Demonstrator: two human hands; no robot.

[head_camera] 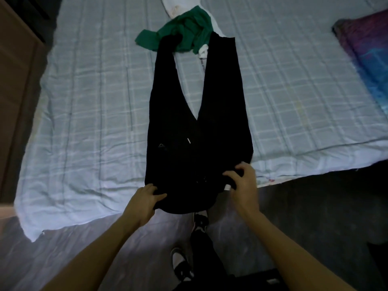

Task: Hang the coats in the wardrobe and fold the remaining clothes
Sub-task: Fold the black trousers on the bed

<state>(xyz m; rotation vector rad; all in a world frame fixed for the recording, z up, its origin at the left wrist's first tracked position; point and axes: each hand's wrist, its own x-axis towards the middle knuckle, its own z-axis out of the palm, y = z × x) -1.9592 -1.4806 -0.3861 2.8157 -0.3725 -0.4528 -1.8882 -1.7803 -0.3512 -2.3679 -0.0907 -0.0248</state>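
A pair of black trousers [184, 131] lies lengthwise on the bed, legs pointing away from me and spread in a V. Its waistband hangs over the bed's near edge. My left hand [144, 198] grips the waistband's left side. My right hand [243, 181] pinches the waistband's right side, fingers curled into the cloth. A crumpled green garment [186, 32] lies at the far ends of the trouser legs, partly under the left leg. A white garment [180, 5] sits beyond it at the top of the view.
The bed carries a pale checked sheet [94, 101] whose corner hangs over the near left edge. A colourful rolled blanket [365, 51] lies at the far right. Brown wooden furniture [14, 80] stands on the left. My shoes [180, 261] stand on the floor below.
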